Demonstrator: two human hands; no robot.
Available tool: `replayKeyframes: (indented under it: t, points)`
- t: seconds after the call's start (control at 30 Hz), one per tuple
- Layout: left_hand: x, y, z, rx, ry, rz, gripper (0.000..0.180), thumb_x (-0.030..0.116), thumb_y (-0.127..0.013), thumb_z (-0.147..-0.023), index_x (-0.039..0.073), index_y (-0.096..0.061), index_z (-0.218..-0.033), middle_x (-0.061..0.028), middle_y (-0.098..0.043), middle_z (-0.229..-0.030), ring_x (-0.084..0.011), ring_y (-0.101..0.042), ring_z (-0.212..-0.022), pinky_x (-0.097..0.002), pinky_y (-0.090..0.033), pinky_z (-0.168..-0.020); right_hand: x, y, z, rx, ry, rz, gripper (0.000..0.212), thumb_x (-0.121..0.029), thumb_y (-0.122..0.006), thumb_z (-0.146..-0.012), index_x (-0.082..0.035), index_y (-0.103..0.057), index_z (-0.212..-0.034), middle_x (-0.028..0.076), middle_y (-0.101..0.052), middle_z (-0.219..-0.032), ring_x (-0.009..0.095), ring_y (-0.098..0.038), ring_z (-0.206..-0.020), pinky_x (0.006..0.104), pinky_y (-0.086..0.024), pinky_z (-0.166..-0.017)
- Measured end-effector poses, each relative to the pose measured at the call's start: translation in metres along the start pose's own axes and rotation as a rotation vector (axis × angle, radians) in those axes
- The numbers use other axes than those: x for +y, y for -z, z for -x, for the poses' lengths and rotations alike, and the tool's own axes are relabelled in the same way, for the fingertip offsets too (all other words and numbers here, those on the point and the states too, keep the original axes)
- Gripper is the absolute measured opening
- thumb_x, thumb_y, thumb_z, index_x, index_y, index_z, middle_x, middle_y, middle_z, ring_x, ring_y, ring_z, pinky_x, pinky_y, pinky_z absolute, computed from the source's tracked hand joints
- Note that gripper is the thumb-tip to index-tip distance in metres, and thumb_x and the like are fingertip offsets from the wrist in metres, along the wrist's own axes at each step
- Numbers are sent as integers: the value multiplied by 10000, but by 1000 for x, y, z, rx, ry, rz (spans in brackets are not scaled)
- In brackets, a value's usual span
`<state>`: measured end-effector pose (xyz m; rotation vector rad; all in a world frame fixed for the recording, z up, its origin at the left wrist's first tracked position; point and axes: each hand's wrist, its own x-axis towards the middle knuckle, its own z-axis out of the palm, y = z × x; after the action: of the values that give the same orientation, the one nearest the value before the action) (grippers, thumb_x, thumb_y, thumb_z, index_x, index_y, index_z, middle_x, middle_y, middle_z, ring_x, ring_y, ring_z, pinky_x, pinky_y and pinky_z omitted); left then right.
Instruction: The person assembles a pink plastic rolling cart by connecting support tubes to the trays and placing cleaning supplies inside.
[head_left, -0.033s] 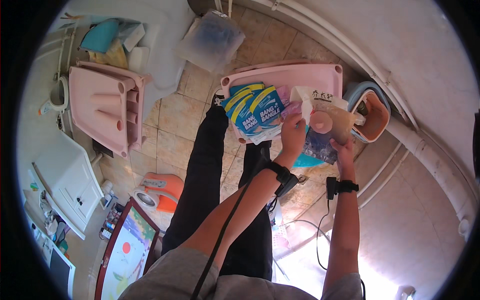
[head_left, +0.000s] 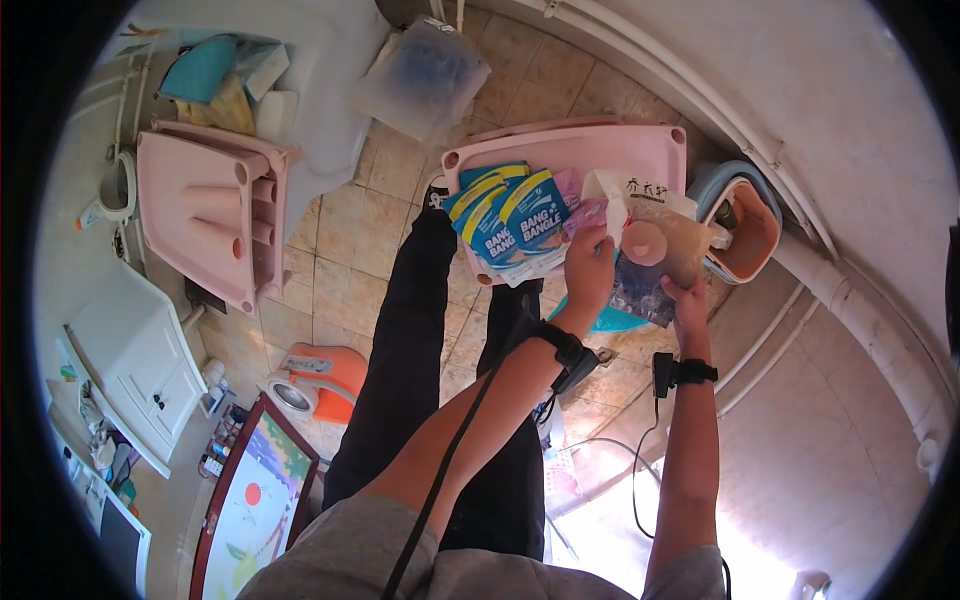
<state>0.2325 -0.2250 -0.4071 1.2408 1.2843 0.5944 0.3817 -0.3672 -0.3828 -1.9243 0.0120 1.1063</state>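
Observation:
A partly see-through plastic bag (head_left: 685,238) with a cream end and a dark lower part is between my hands, over the right end of a pink plastic stool or small table (head_left: 560,152). My right hand (head_left: 687,305) grips its lower right edge, thumb on top. My left hand (head_left: 590,268) is closed at its left edge, fingers pinched by a whitish strip; what exactly they pinch is hard to make out. A pale pink round thing (head_left: 643,242) shows against the bag. Left of it lie several blue and yellow packets (head_left: 535,215) and some pink packets (head_left: 588,215).
An orange-lined bin (head_left: 757,225) stands right of the pink top, near wall pipes (head_left: 800,235). Something teal (head_left: 618,318) sits below the bag. A frosted container (head_left: 425,80) is at the back. Another pink stool (head_left: 195,215) and an orange scale-like device (head_left: 325,383) are on the left.

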Motion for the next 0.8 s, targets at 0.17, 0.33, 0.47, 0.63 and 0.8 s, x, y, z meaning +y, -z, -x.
replayKeyframes:
  t: [0.17, 0.33, 0.47, 0.63, 0.8]
  points:
    - [7, -7, 11, -40, 143, 86, 216, 92, -598, -896, -35, -666, -1058, -203, -691, -977, -366, -654, -946, -380, -498, -841, 7, 5, 3, -8, -5, -45, 389, 19, -700, -831, -43, -568, -1191, 32, -657, -1080, 122, -613, -923, 265, -482, -806]
    - [24, -1, 14, -147, 221, 160, 256, 105, -576, -909, -43, -662, -1100, -222, -698, -980, -353, -667, -943, -363, -501, -843, 0, 18, 11, 8, -14, -44, 438, 14, -703, -836, -32, -538, -1238, 47, -655, -1124, 139, -616, -991, 278, -477, -867]
    - [59, 21, 12, -225, 192, 223, 238, 88, -560, -942, -54, -645, -1113, -91, -625, -856, -156, -560, -799, -287, -441, -714, -27, 15, 28, 7, 21, -69, 463, 16, -700, -841, -30, -522, -1265, 53, -648, -1151, 143, -609, -1033, 287, -474, -899]
    - [104, 73, 2, -248, 249, 270, 246, 92, -555, -949, -52, -642, -1129, -109, -700, -904, -103, -592, -850, -279, -469, -780, -75, -17, 47, -46, 54, 9, 472, 0, -709, -842, -31, -521, -1274, 42, -638, -1176, 137, -594, -1055, 287, -467, -912]
    - [117, 148, -13, -81, 218, 308, 225, 87, -567, -965, -55, -644, -1121, 7, -592, -796, -41, -500, -753, -224, -417, -663, -132, -93, 64, -194, 148, 49, 473, -14, -710, -842, -37, -524, -1276, 21, -637, -1155, 122, -589, -1013, 274, -472, -878]
